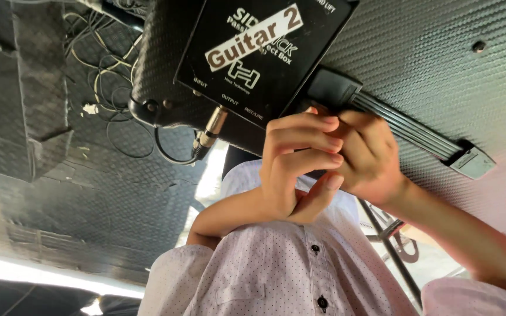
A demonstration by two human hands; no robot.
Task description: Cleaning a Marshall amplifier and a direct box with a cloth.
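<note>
— Black box (265, 52) sits on the textured case (440, 76), just above both hands; left hand (297, 167) and right hand (370, 155) are curled together at its lower edge
— A nudge could yank its plugged cable (209, 131) loose

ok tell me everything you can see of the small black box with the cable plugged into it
The small black box is a flat, hard-looking audio unit with white lettering and a pale tape label stuck slantwise across its face. It lies tilted on a black textured case beside the case's handle. A metal-bodied plug sits in a socket on its near edge, its thin black cable looping away. The left hand and right hand meet at its lower corner, fingers curled.
</note>
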